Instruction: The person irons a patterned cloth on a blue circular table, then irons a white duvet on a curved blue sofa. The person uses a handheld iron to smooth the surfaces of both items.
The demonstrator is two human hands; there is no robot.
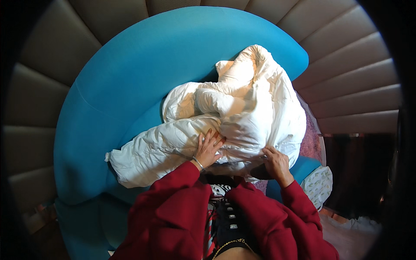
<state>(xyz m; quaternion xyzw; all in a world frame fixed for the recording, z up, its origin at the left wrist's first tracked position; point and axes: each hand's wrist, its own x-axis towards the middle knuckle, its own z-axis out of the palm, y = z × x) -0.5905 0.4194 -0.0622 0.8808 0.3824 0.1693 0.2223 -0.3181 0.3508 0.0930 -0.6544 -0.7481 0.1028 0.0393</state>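
A white quilted duvet [243, 130] lies bunched and partly folded on a curved blue sofa [130, 65]. Its narrower folded part stretches to the left, while a thicker heap rises at the right. My left hand [209, 149], with a bracelet at the wrist, rests on the duvet near its middle, fingers spread. To the right, my right hand [277, 162] pinches the duvet's near edge between thumb and fingers.
Padded brown wall panels [344, 65] curve behind the sofa. A patterned cloth item [318, 185] lies at the sofa's right end. Part of a pinkish rug [308, 139] shows past the duvet on the right, near a dark glossy surface [357, 172].
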